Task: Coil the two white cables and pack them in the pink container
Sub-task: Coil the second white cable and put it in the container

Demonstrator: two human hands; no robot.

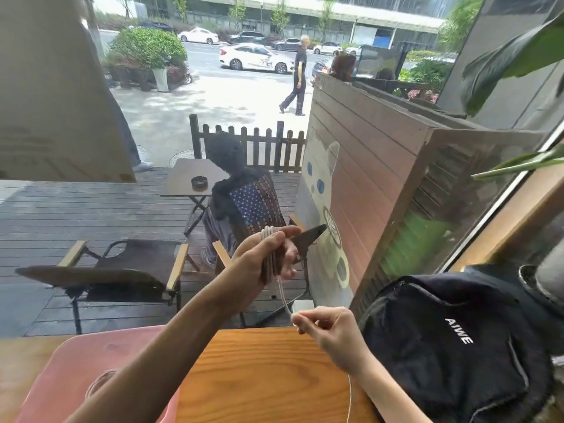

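The left hand [268, 254] is raised above the wooden desk [262, 370], its fingers [290, 232] curled round several loops of a thin white cable [283, 296]. The right hand [326, 326] pinches the free strand lower down. The coiling seems nearly half done; next, another loop must go round. The flat pink plastic container [73, 380] waits on the desk at the left.

table [268, 377]: glossy wood | pink container [61, 380]: smooth plastic | backpack [442, 346]: matt cloth

Bare wooden tabletop [262, 377] is left free between pink container [61, 380] and black backpack [457, 346] — window glass behind.
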